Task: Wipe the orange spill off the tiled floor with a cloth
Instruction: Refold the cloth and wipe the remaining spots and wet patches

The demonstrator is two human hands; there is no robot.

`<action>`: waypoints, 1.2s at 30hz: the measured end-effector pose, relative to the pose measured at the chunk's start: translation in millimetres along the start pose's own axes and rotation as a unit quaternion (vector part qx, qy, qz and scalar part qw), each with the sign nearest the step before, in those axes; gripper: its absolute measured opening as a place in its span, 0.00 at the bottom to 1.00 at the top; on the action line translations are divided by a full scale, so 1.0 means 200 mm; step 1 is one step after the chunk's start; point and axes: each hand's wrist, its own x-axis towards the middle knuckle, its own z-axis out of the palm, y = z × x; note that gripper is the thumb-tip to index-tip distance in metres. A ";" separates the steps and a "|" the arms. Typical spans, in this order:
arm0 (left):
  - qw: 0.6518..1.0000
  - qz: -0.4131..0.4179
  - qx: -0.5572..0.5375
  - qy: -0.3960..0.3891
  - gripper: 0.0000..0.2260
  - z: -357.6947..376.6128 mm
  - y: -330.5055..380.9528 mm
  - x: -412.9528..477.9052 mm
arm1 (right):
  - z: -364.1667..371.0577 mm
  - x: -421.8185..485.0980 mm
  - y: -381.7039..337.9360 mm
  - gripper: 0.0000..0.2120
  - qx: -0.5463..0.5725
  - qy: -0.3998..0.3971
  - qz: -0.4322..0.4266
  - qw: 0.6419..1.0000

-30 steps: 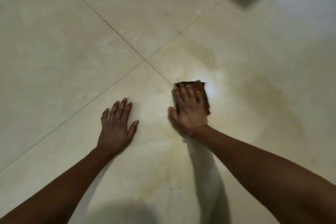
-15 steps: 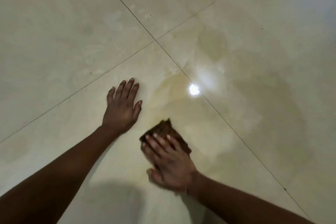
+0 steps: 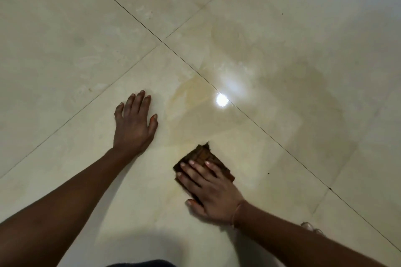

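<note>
A thin orange film, the spill (image 3: 195, 115), spreads over the glossy cream tiled floor (image 3: 65, 39) around a tile joint, with a fainter patch farther right. My right hand (image 3: 208, 191) presses flat on a folded brown cloth (image 3: 206, 156) at the spill's near edge; the cloth's far corner sticks out past my fingers. My left hand (image 3: 134, 123) lies flat on the floor, fingers spread, just left of the spill, holding nothing.
Dark grout lines cross near the middle of the view. A bright lamp reflection (image 3: 221, 100) shines on the wet tile. A small pale object (image 3: 308, 226) shows by my right forearm. Dark fabric edges the bottom of the frame.
My right hand pulled the cloth from the far side of the spill, near the tile joint, back toward me. My left hand has stayed planted on the floor.
</note>
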 end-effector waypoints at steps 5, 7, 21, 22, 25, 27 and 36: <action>1.000 -0.010 -0.011 0.001 0.26 -0.01 -0.01 -0.01 | -0.22 0.33 0.37 0.32 0.001 0.102 0.276 0.956; 1.000 -0.020 -0.014 0.003 0.26 -0.03 -0.03 -0.04 | -0.16 0.37 0.19 0.33 0.002 0.076 0.238 0.968; 0.985 -0.171 -0.011 0.005 0.25 -0.14 -0.44 -0.47 | -0.02 0.63 -0.25 0.32 -0.028 -0.006 -0.035 0.999; 0.985 -0.173 -0.013 -0.007 0.26 -0.14 -0.46 -0.49 | -0.02 0.49 -0.23 0.32 -0.033 -0.033 -0.083 0.995; 0.984 -0.174 -0.015 -0.031 0.27 -0.14 -0.45 -0.50 | -0.13 0.36 0.05 0.31 -0.071 -0.056 -0.145 0.985; 0.981 -0.193 -0.022 -0.025 0.27 -0.11 -0.43 -0.48 | -0.22 0.56 0.16 0.32 -0.080 -0.021 -0.038 0.996; 0.974 -0.221 -0.048 -0.013 0.24 -0.04 -0.43 -0.46 | -0.13 0.62 -0.03 0.32 -0.055 -0.036 -0.139 0.988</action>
